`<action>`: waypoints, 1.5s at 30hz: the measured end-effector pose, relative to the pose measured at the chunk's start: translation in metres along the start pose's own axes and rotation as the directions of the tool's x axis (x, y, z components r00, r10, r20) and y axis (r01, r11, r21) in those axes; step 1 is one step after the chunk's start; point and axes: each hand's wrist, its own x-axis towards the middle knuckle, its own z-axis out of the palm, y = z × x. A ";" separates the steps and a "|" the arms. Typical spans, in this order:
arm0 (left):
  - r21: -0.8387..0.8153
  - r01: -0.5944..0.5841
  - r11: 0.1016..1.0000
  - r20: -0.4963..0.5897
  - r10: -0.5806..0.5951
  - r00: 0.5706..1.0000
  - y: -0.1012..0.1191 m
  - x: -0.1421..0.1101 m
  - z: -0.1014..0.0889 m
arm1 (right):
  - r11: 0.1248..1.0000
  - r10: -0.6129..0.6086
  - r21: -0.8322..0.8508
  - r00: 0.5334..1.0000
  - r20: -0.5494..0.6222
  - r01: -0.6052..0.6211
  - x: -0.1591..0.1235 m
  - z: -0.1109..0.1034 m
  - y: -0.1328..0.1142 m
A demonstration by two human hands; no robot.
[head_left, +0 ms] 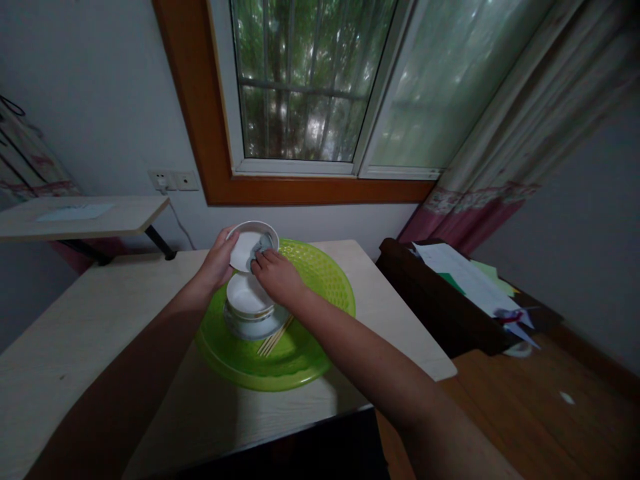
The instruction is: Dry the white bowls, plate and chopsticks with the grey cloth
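Above a lime-green basket (345, 285) near the far edge of a pale desk (135, 293), a person's left hand (217, 260) grips a white bowl (242, 249) by its left side, tilted, while the right hand (278, 275) pinches a gray cloth (259, 249) against the inside, in what looks like a wiping step. Below, stacked bowls (249, 293) sit on a plate (271, 324) toward the basket's left rim, with chopsticks (273, 340) lying beside the plate, toward the near rim. The next move, by the look of it, calls for a firm left hold as the cloth follows the curved wall, with the bowl turned little by little and clear of the stack
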 end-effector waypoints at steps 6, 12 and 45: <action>-0.007 0.000 1.000 -0.019 0.000 1.000 -0.003 0.000 0.000 | 0.977 -0.119 0.179 0.993 -0.007 0.118 -0.004 0.008 -0.007; 0.024 -0.007 1.000 -0.026 0.007 1.000 -0.002 -0.002 0.003 | 0.974 -0.115 0.197 0.993 -0.012 0.115 -0.004 0.009 -0.005; 0.028 0.021 0.999 -0.047 -0.020 0.999 -0.004 -0.002 0.006 | 0.973 -0.062 0.220 0.998 -0.013 0.063 0.004 0.010 -0.005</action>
